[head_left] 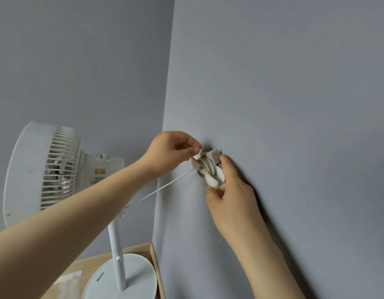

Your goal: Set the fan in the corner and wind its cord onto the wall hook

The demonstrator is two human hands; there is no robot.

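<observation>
— What's around the hook?
— Head view: matte grey walls (273, 83) meet in a corner. The white slatted fan (42, 169) stands there on its round base (113, 283), at eight o'clock from the wall hook (208, 162). My left forearm (89, 201) crosses it.
— Your hands?
— My left hand (171, 152) pinches the thin cord (165, 186) at the hook's twelve o'clock. My right hand (229, 190) curls around the wound turns at six.

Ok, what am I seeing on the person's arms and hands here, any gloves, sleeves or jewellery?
Nothing worn that shows. The left hand and right hand are bare: no gloves, rings or watch in view, and the nails that show are short. The left forearm and right forearm are bare too, with no sleeve inside the frame.
</observation>
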